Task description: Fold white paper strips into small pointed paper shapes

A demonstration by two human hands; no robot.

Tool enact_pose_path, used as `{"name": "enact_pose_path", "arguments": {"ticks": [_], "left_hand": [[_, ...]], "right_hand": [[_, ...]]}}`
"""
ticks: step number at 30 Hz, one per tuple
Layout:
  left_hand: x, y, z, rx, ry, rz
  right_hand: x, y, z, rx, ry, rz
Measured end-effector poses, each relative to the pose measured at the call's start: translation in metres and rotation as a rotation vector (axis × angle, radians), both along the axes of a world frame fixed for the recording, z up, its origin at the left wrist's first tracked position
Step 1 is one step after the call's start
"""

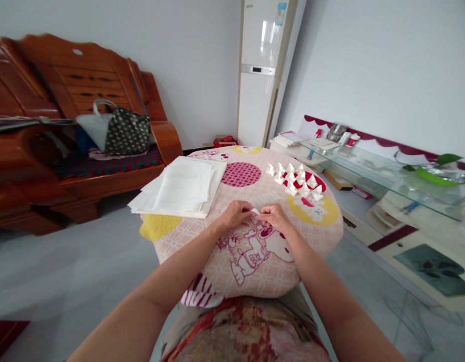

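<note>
Between my fingertips is a small folded piece of white paper (255, 211), mostly hidden by the fingers. My left hand (237, 213) pinches its left side and my right hand (273, 216) pinches its right side, just above the patterned tablecloth (251, 286). Several white folded paper pieces (291, 177), pointed at the top, stand grouped on the table beyond my right hand. Left of my hands lies a stack of white paper sheets (183, 183), slightly fanned out.
A glass-topped cabinet (383, 176) with papers and small items stands to the right. On the left is a wooden bench (92, 85) holding a dark patterned bag (127, 131). A tall white air conditioner (257, 105) stands in the back corner.
</note>
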State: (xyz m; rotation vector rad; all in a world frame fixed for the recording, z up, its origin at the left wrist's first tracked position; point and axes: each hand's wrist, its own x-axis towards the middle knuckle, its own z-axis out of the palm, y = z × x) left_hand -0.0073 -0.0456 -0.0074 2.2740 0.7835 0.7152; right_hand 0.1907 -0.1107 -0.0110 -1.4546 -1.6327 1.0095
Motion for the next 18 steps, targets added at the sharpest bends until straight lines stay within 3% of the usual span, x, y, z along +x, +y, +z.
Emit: {"name": "enact_pose_path", "arguments": {"ticks": [5, 11, 18], "left_hand": [[-0.006, 0.005, -0.001, -0.041, -0.036, 0.039], [-0.009, 0.003, 0.001, -0.102, -0.069, -0.019], [-0.01, 0.004, 0.005, -0.06, -0.12, 0.098]], "right_hand": [[0.001, 0.005, -0.007, 0.163, -0.141, -0.076], [0.005, 0.007, -0.01, 0.131, -0.077, -0.061], [0.003, -0.002, 0.003, 0.062, 0.035, -0.116]]}}
